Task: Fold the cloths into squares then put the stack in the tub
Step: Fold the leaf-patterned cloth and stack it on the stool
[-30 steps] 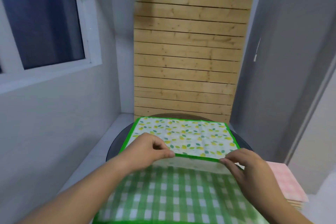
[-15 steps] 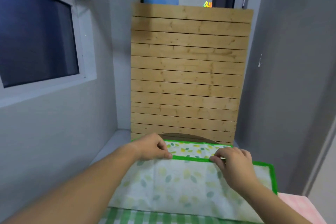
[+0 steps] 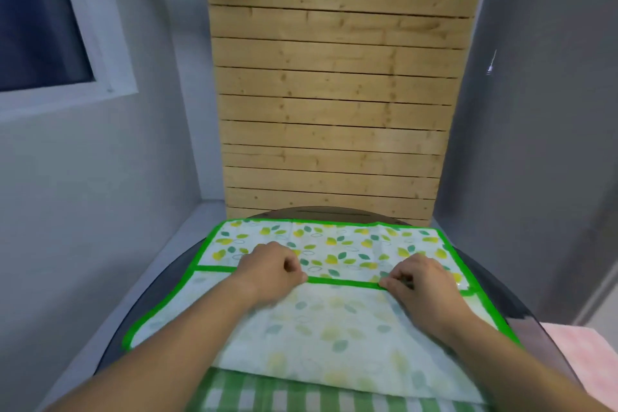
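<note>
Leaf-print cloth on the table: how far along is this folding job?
Early. Done: no finished square shows. In hand: left hand and right hand pinch the leaf-print cloth by its green edge, folded partway over. Left: finishing it, the green checked cloth beneath, stacking; no tub in view.

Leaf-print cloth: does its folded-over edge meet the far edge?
No: the left hand and right hand pinch that edge partway across the leaf-print cloth.

Leaf-print cloth [image 3: 334,321]: near edge was carried forward and laid over its far part. Left hand [image 3: 271,273] and right hand [image 3: 421,281]: spread wider apart.
</note>
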Motion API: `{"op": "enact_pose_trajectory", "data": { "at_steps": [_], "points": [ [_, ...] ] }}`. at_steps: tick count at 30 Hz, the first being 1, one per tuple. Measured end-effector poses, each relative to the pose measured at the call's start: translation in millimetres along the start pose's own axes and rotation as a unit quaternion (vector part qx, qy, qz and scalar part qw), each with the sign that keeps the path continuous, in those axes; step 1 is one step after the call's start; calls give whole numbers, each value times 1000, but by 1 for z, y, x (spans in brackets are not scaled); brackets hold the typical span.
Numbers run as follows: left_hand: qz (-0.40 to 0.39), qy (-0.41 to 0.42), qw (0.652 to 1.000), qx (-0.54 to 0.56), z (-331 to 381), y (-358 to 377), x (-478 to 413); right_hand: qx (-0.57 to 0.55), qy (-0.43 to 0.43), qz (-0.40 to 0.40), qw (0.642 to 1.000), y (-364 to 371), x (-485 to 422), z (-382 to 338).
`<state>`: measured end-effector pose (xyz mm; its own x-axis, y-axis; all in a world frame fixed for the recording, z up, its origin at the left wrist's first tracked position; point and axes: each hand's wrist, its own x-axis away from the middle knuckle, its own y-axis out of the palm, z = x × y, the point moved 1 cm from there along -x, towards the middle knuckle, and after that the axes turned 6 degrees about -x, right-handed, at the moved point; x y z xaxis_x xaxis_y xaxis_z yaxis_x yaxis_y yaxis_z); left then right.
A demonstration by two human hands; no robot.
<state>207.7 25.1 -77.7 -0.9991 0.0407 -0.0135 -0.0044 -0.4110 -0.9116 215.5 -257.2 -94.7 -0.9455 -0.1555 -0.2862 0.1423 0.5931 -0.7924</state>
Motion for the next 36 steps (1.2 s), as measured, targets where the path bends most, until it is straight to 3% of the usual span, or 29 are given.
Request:
{"op": "enact_pose_trajectory", "data": {
  "at_steps": [5, 11, 15, 20, 25, 36],
  "points": [
    [136, -5, 991, -9, 5, 21, 18, 24, -8, 3, 1000, 3, -3, 1],
    [177, 5, 984, 7, 5, 25, 28, 47, 8, -4, 999, 3, -5, -2],
    [113, 4, 987, -113, 14, 19, 39, 57, 21, -36, 997, 1, -10, -4],
    [-5, 47, 991, -122, 32, 15, 67, 63, 33, -41, 997, 2, -12, -4],
    [-58, 36, 989, -132, 29, 21, 96, 58, 34, -30, 997, 3, -11, -3],
    [-67, -5, 980, -188, 20, 38, 114, 72, 51, -45, 995, -1, -12, -12]
  ]
}}
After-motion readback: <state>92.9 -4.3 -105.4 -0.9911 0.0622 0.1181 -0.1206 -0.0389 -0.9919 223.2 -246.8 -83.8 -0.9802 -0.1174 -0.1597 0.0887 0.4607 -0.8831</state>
